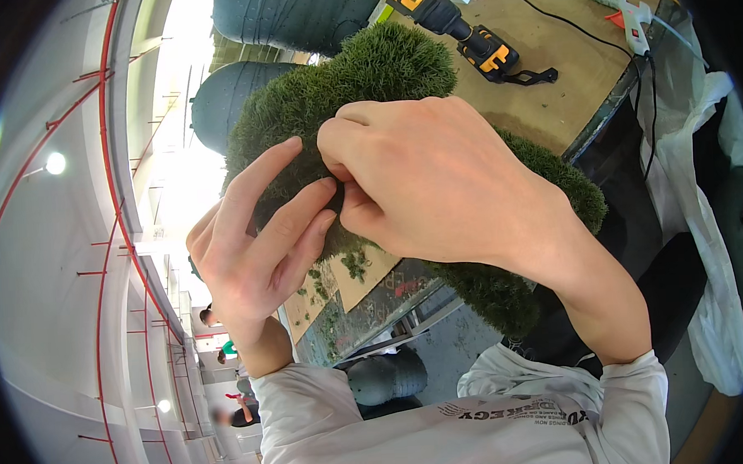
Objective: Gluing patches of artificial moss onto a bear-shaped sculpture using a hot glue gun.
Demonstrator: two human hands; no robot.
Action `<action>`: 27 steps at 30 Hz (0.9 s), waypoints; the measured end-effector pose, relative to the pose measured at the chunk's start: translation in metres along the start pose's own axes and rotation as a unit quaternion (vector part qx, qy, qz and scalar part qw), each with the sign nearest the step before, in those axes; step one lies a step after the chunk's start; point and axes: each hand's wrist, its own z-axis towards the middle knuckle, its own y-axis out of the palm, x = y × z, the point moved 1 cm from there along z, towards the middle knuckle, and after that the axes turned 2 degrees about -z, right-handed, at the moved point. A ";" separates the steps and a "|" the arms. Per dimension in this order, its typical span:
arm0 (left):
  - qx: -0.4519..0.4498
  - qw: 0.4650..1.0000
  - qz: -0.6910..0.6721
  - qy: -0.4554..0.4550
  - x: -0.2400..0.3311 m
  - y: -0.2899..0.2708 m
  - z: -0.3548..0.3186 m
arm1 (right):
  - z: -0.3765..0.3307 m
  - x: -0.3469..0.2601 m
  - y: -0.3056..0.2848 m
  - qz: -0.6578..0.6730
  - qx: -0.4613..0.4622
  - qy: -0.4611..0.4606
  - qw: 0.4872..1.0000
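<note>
Greenery (397, 61) sits right behind both hands, mid-frame, a dense clump showing above them; more of it sticks out past the right wrist and below the forearm. I can't tell if that's all one piece, the right hand blocks the middle.

Right hand (448, 179): back to me, fingers curled in, thumb bent up near the index. Reads as a pinch, but I can't tell what, if anything, is in it.

Left hand (256, 245): half open. Index is extended, tip over the greenery; the next finger and the thumb reach toward the right fingertips, a small gap between them. Tips of both hands are very close, contact unclear. Can't confirm a grasp on the left either. Whether the fingers press on the greenery or are just in front of it, I can't say.

Around it: drill (454, 29) lies just beyond the upper clump on the table (560, 99), glue gun (628, 22) farther right with its cord. Two dark green drums (287, 16) upper left. Green scraps (356, 266) on cardboard (370, 286) below the hands. White plastic sheet (690, 301) hangs far right.
</note>
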 end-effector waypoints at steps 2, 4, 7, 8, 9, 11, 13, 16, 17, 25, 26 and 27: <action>0.004 1.000 -0.007 -0.008 0.002 0.005 0.002 | -0.007 0.007 -0.005 0.011 0.000 0.009 1.000; -0.002 1.000 -0.010 -0.014 0.004 0.005 0.003 | -0.019 0.013 -0.018 0.027 0.002 0.016 1.000; -0.021 0.999 0.001 -0.036 -0.001 -0.001 -0.017 | -0.047 0.023 -0.043 0.156 0.001 0.095 0.983; -0.008 1.000 -0.008 -0.021 -0.002 -0.001 -0.018 | -0.064 0.025 -0.064 0.180 0.028 0.119 0.976; -0.004 1.000 -0.021 -0.018 -0.004 0.008 -0.021 | -0.086 0.028 -0.079 0.201 0.083 0.188 0.958; 0.010 1.000 -0.021 -0.003 -0.003 0.003 -0.025 | -0.134 0.035 -0.115 0.238 0.127 0.274 0.923; 0.022 0.999 -0.034 -0.005 -0.001 0.005 -0.024 | -0.187 0.052 -0.147 0.224 0.147 0.320 0.909; 0.040 0.998 -0.038 -0.004 -0.007 0.005 -0.043 | -0.244 0.089 -0.146 0.174 0.192 0.376 0.889; 0.076 0.996 -0.054 -0.011 -0.007 0.002 -0.047 | -0.256 0.101 -0.151 0.171 0.195 0.380 0.888; 0.205 0.933 -0.214 -0.205 0.010 -0.017 -0.140 | -0.277 0.133 -0.142 -0.115 0.013 0.534 0.838; 0.209 0.911 -0.254 -0.249 0.021 -0.011 -0.152 | -0.274 0.122 -0.140 -0.134 0.013 0.547 0.826; 0.202 0.900 -0.276 -0.269 0.028 -0.003 -0.165 | -0.278 0.116 -0.141 -0.136 0.013 0.548 0.825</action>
